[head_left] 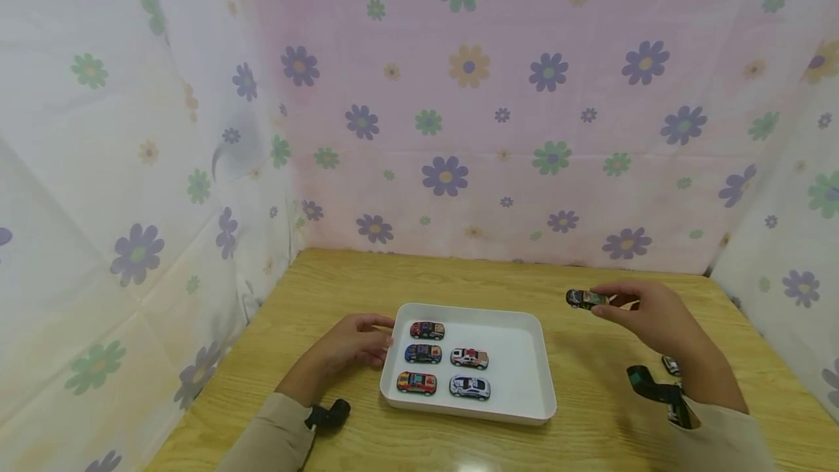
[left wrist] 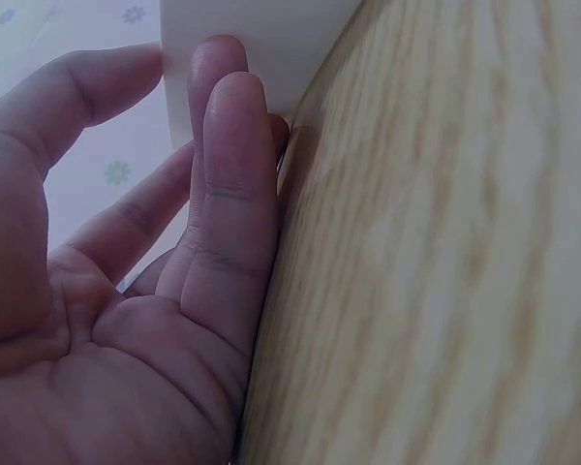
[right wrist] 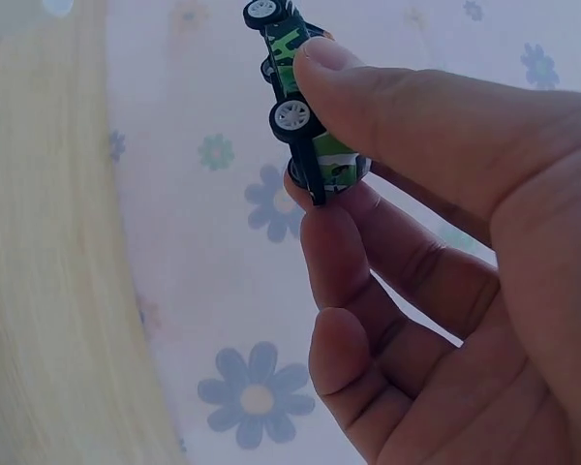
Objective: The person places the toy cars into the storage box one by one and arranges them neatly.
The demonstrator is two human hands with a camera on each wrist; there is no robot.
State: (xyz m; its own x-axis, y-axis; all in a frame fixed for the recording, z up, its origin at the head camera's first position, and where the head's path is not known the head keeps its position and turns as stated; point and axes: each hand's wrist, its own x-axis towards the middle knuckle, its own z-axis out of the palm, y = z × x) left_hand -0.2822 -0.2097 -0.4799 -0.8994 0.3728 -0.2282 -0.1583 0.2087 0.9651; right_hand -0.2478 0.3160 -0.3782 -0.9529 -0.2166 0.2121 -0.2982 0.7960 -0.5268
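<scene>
Between thumb and fingers, my right hand pinches a black and green toy car above the table, to the right of the white tray. The right wrist view shows the same toy car with its pale wheels. My left hand touches the tray's left wall, its fingers loosely extended; in the left wrist view the fingertips meet the tray wall. In the tray's left part stand several toy cars, among them a red one, a blue one and a white one.
Another toy car lies on the wooden table under the right forearm, partly hidden by it. Flowered cloth stands at the back and both sides of the table. Each wrist wears a black strap device.
</scene>
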